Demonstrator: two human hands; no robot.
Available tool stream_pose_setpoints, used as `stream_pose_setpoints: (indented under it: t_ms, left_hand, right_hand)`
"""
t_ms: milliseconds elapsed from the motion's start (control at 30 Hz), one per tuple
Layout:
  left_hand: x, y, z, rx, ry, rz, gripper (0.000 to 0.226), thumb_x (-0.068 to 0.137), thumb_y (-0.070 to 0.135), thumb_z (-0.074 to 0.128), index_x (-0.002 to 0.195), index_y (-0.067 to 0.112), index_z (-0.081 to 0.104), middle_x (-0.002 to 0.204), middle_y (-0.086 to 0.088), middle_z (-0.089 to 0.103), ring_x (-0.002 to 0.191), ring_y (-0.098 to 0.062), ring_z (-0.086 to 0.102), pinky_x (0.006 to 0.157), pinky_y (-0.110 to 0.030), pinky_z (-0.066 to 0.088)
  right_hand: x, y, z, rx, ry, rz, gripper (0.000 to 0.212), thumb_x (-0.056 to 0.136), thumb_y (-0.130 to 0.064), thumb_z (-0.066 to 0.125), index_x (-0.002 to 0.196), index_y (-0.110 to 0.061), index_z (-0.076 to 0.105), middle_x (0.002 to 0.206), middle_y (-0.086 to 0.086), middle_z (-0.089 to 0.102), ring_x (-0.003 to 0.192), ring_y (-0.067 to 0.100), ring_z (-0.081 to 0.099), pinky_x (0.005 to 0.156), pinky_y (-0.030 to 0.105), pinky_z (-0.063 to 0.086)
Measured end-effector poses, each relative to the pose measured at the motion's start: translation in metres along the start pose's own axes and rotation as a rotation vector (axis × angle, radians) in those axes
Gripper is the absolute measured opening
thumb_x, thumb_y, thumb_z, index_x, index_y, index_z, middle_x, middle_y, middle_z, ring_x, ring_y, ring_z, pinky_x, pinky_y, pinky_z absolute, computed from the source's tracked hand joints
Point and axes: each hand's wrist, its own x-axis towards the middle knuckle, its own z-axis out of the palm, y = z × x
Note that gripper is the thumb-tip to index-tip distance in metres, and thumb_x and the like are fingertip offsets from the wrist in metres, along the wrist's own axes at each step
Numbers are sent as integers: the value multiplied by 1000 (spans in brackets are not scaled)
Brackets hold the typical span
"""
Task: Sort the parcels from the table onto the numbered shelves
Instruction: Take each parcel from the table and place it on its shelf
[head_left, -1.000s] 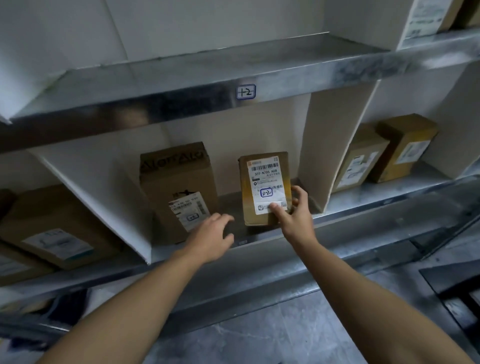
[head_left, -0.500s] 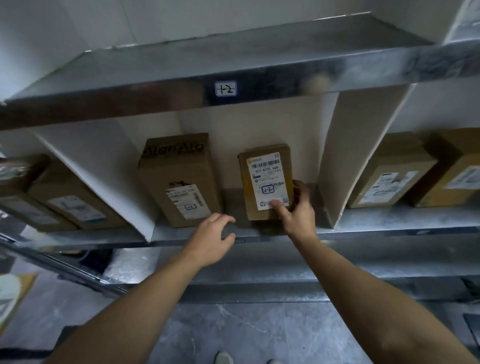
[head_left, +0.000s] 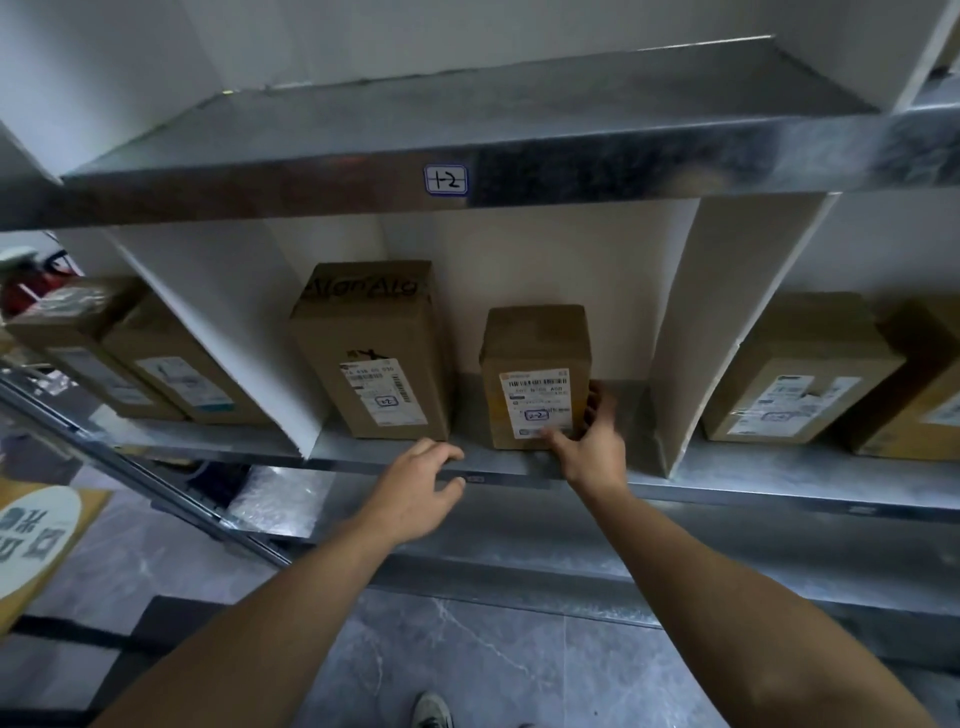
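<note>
Grips small parcel (head_left: 535, 374) with right hand (head_left: 592, 447): thumb across the lower front over the label, fingers curled round the right side. Parcel upright on lower shelf (head_left: 779, 480), in the middle compartment, close to the front edge and right of centre; label facing out, handwritten mark in a blue box, apparently 2-2. Holds nothing in left hand (head_left: 415, 488); fingers loosely bent and spread above the shelf's front edge, just before the bottom front corner of taller parcel (head_left: 371, 348). Contact with the edge: cannot tell. Hands apart, with a strip of bare shelf edge between them. Taller parcel upright at the left of the same compartment, clear of the small parcel, dark writing on its top face, label low on its front. Compartment bounded by left divider (head_left: 218, 322) and right divider (head_left: 691, 322), both white. Upper shelf (head_left: 571, 98) overhead, tag (head_left: 445, 180) on its front edge marked 1-2. Left pair (head_left: 176, 364) of parcels in the next compartment over, side by side; right pair (head_left: 800, 369) beyond the other divider, likewise side by side. Below the shelving: grey floor (head_left: 493, 665), toe of a shoe (head_left: 431, 709) at the bottom edge of view.
</note>
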Motion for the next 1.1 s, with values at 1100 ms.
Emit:
stream_pose_setpoints:
  t_ms: [1100]
  left_hand:
    - [-92, -96, -33, 113, 66, -116, 40, 94, 35, 55, 132, 25, 52, 129, 2, 52, 118, -19, 49, 100, -38, 43]
  right_hand:
    - [-106, -15, 85, -857, -380, -434, 39, 100, -39, 51, 133, -18, 53, 132, 6, 53, 122, 27, 48, 101, 40, 43]
